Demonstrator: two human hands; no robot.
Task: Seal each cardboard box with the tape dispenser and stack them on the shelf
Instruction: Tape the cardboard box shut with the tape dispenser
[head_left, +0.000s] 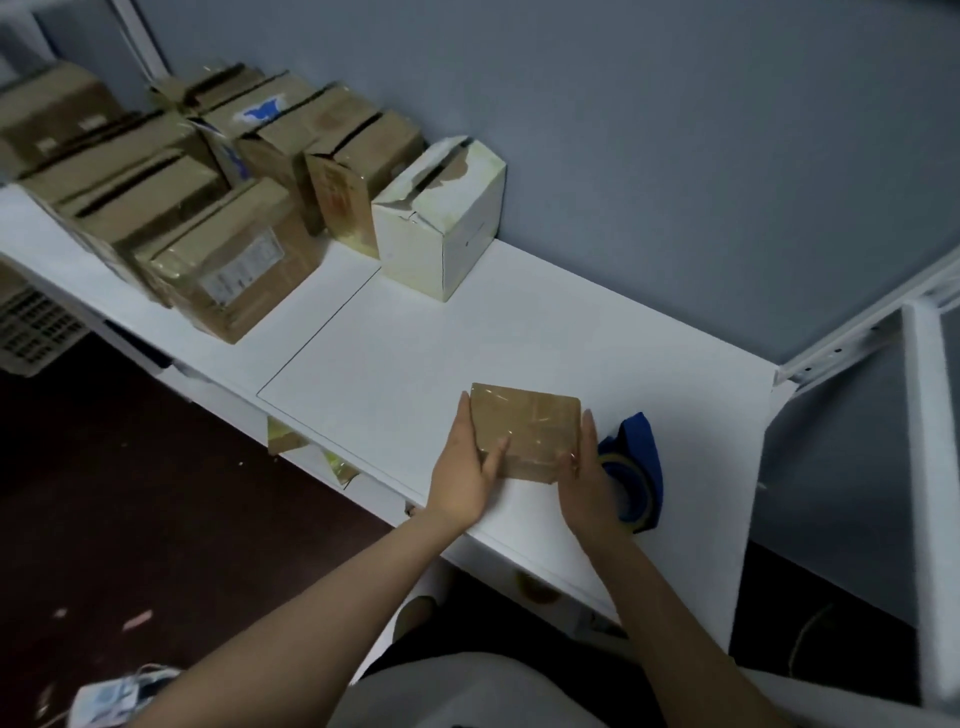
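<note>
A small brown cardboard box (530, 426), its top glossy with clear tape, sits on the white shelf (519, 322) near the front edge. My left hand (465, 467) grips its left side, thumb lying on the top. My right hand (584, 478) grips its right side, thumb on the near corner. Just right of the box lies a blue tape dispenser (641, 467) with a roll of clear tape, partly hidden behind my right hand.
Several brown boxes (208, 208) crowd the shelf's far left, with a worn white box (441, 218) at the row's right end. A grey wall runs behind. A white metal frame (930, 467) stands at the right. Dark red floor lies below left.
</note>
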